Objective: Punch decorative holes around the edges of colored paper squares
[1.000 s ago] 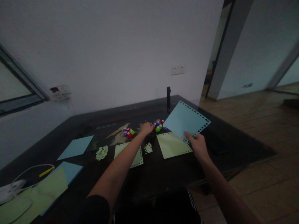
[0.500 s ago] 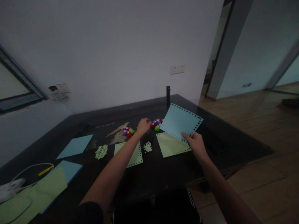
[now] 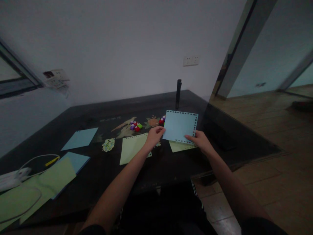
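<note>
Both hands hold a light blue sheet of paper [image 3: 181,126] up above the table, with small punched shapes along its top, right and bottom edges. My left hand [image 3: 155,135] pinches its left edge. At the lower right, my right hand [image 3: 201,141] grips it with the thumb on top. Beneath it lies a yellow-green sheet [image 3: 179,147], partly covered. Another yellow-green sheet [image 3: 133,147] with punched edges lies left of my left forearm. Small craft punches in red and purple [image 3: 161,120] show partly behind the blue sheet.
More colourful punches [image 3: 136,126] sit mid-table near a pile of paper bits [image 3: 108,145]. To the left lie a blue sheet [image 3: 80,138], stacked yellow-green paper [image 3: 49,179], a yellow pen-like object [image 3: 52,161] and a white cable. A black upright post [image 3: 178,93] stands at the back.
My left hand has come away from near the punches and taken the blue sheet's left edge. The sheet has swung level and moved left. The camera view has shifted slightly.
</note>
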Motion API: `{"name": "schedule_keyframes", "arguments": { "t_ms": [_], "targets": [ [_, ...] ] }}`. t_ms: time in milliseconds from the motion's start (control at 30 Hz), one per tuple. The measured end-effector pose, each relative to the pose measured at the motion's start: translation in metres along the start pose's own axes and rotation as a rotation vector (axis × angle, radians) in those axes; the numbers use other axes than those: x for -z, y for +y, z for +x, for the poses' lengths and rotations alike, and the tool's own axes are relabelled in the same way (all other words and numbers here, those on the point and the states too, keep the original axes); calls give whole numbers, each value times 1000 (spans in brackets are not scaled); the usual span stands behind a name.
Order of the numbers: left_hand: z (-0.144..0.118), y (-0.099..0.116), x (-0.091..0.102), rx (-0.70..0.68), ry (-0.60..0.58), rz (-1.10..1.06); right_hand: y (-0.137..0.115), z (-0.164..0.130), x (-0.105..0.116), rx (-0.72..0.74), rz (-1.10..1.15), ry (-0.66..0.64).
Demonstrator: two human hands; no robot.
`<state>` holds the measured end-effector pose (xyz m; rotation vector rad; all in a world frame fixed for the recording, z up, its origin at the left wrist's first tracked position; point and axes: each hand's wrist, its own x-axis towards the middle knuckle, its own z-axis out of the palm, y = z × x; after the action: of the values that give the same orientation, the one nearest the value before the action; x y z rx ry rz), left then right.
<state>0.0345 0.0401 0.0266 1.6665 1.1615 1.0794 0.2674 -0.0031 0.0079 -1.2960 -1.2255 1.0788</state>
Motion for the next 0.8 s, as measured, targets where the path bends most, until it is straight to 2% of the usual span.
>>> {"name": "schedule_keyframes", "arguments": {
  "t_ms": [167,333,500,667,800],
  "targets": [
    [0,-3,7,37,14,-27,-1,-1,-2,-44,25,-29],
    [-2,-7,2,31,48,-18,3,5,4,20,66,113],
    [-8,-7,-4,-11,59,-33,8,12,10,119,-49,273],
    [-17,-4,-14,-56,32,103,10,13,16,151,-135,287],
    [-21,-6,-23,-66,1,228,11,11,22,187,-336,311]
  ]
}}
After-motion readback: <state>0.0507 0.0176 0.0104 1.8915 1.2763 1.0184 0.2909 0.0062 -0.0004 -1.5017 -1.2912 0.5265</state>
